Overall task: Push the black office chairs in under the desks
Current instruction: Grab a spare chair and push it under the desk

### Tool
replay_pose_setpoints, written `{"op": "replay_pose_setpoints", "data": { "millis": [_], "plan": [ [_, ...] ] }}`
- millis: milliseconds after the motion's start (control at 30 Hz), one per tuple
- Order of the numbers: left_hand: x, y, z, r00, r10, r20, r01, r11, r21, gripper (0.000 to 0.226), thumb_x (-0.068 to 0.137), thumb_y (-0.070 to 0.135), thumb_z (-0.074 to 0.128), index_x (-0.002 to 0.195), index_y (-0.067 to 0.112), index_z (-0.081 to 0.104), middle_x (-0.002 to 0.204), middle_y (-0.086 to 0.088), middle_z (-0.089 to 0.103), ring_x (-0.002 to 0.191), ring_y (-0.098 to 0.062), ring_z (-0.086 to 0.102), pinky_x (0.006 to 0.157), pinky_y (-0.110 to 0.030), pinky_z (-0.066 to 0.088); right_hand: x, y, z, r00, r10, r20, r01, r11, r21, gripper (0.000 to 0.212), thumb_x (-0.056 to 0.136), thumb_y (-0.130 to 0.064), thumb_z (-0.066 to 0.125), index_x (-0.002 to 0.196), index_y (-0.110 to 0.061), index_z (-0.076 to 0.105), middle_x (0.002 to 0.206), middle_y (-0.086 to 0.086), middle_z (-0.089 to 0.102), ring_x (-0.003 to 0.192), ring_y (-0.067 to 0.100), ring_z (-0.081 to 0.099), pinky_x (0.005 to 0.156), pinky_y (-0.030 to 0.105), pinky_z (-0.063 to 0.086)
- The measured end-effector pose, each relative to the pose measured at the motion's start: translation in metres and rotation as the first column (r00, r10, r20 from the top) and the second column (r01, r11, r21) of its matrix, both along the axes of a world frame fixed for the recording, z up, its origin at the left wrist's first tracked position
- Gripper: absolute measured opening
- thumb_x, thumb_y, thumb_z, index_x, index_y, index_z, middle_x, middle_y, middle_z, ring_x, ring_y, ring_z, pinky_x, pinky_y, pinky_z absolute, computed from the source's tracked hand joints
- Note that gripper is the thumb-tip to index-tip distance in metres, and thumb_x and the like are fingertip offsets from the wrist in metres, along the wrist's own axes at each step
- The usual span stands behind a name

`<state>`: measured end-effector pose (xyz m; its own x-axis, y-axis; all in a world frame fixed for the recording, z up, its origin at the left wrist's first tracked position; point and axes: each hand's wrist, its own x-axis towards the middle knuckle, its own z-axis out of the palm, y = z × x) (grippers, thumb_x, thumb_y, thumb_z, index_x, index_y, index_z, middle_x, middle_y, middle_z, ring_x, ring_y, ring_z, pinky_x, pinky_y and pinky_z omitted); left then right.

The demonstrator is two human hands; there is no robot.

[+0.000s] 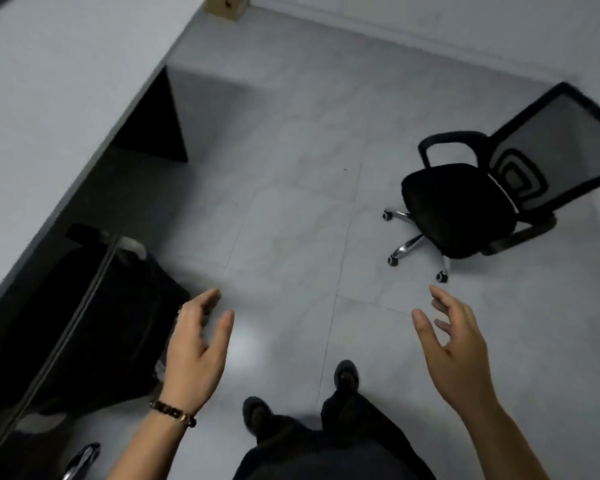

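Note:
A black office chair [465, 206] with a mesh back, armrests and a chrome wheeled base stands out on the tiled floor at the right, apart from the desk. A second black chair [94, 317] sits at the lower left, partly under the long white desk [49, 109]. My left hand [196, 348] hovers open just right of that chair's back, fingers spread, wearing a dark bracelet; whether it touches the chair is unclear. My right hand [461, 348] is raised open over the floor, below the free-standing chair, holding nothing.
A dark desk panel [153, 123] hangs below the desk's edge. A cardboard box [224, 6] stands at the top by the white wall. My dark trousers and shoes [343, 375] are at the bottom centre. Grey floor tiles [291, 202] lie between desk and chair.

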<state>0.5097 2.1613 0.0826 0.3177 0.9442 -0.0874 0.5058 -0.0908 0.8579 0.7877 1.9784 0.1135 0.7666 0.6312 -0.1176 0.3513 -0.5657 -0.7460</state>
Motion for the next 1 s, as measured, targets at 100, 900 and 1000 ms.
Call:
{"op": "replay_pose_setpoints", "data": {
  "millis": [100, 900, 1000],
  "plan": [
    [0.073, -0.011, 0.015, 0.983, -0.183, 0.012, 0.183, 0.982, 0.047, 0.042, 0.088, 0.037, 0.054, 0.126, 0.019, 0.052, 0.123, 0.007, 0.056, 0.113, -0.011, 0.056, 0.094, -0.034, 0.047, 0.034, -0.051, 0.004, 0.981, -0.19, -0.026, 0.191, 0.981, 0.036, 0.05, 0.092, -0.044, 0.055, 0.14, -0.036, 0.043, 0.132, -0.014, 0.045, 0.116, 0.014, 0.052, 0.091, 0.032, 0.043],
    [0.66, -0.217, 0.001, 0.825, -0.563, 0.043, 0.564, 0.825, -0.022, 0.039, 0.089, 0.037, 0.053, 0.126, 0.024, 0.05, 0.121, 0.016, 0.056, 0.112, 0.003, 0.052, 0.087, -0.017, 0.042, 0.486, -0.281, -0.044, 0.873, -0.456, -0.174, 0.48, 0.867, 0.137, 0.062, 0.085, -0.047, 0.061, 0.142, -0.03, 0.043, 0.131, -0.015, 0.049, 0.122, 0.001, 0.05, 0.097, 0.026, 0.043],
    [0.733, -0.215, -0.034, 0.842, -0.537, 0.061, 0.54, 0.832, -0.126, 0.035, 0.091, 0.033, 0.054, 0.125, 0.024, 0.05, 0.119, 0.016, 0.058, 0.109, 0.003, 0.054, 0.08, -0.011, 0.042, 0.556, -0.276, -0.072, 0.834, -0.498, -0.237, 0.531, 0.841, 0.105, 0.066, 0.079, -0.049, 0.061, 0.139, -0.025, 0.047, 0.128, -0.012, 0.054, 0.118, 0.002, 0.054, 0.096, 0.03, 0.049]
  ]
}}
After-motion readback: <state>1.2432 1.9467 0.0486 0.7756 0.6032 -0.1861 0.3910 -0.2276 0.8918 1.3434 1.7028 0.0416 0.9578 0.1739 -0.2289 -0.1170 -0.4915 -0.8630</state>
